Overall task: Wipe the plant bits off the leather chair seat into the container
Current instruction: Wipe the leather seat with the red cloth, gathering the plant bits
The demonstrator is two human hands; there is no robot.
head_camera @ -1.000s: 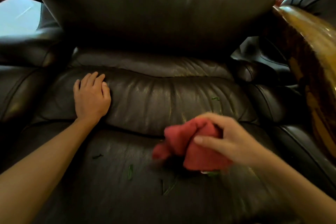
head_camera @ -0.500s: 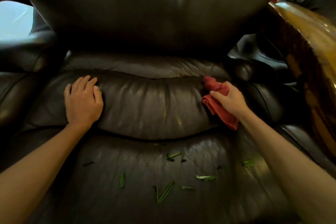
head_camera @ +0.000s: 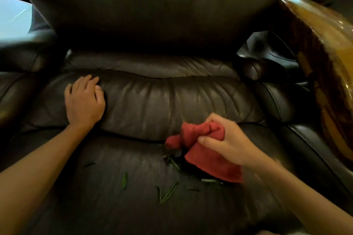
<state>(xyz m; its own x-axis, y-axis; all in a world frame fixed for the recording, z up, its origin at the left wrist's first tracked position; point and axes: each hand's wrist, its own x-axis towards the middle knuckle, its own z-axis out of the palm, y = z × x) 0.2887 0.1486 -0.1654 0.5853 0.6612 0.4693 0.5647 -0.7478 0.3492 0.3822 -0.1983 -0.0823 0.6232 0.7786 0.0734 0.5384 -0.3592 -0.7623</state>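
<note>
So: plant bits (head_camera: 168,192) scattered mid-seat (head_camera: 107,212), sweep underway. Right hand (head_camera: 227,139) clamped on red cloth (head_camera: 210,164) just behind them; left hand (head_camera: 84,101) flat, fingers spread. Container unseen; next, drag bits frontward.

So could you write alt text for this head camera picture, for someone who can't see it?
A person's right hand drags a bunched red cloth across a dark leather chair seat strewn with green plant bits. The left hand rests flat on the cushion behind.
</note>
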